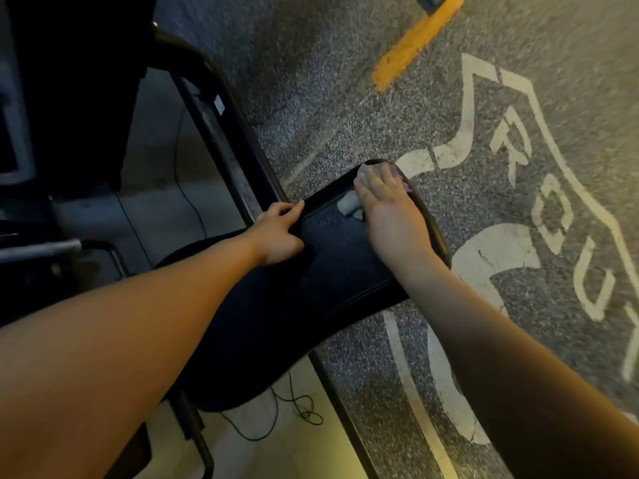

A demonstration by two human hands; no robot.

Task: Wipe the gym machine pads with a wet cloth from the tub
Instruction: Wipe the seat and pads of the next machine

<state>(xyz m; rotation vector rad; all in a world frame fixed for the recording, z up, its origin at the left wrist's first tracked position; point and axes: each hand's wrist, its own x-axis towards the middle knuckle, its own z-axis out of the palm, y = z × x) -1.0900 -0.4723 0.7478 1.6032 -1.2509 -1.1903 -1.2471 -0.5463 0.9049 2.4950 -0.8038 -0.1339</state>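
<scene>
**On the far end of the pad, a cloth under a flat hand**

Beneath the right hand (387, 209) most of the cloth (349, 203) is hidden. Only a pale grey, crumpled fold shows at the hand's left side, and a pinkish edge peeks out past the fingertips. The left forearm covers part of the pad (332, 264) at its near end. The machine's body at the upper left is too dark to make out.

The right hand lies palm down with its fingers straight and together, pressing the cloth onto the pad's far, rounded end. The left hand (276, 233) is on the pad's left edge, level with the right wrist. Its fingers curl over the rim and grip it, well apart from the cloth.

The pad is long, black and smooth, with a raised seam round its border and small droplets (326, 219) glinting just left of the cloth. A black metal tube (221, 126) of the frame runs past its left side. Below is speckled grey rubber floor (328, 81), with a yellow stripe (415, 43) and blurred white painted lettering (553, 209) that the right edge cuts off. A thin black cable (304, 413) loops on the paler floor nearby.
</scene>
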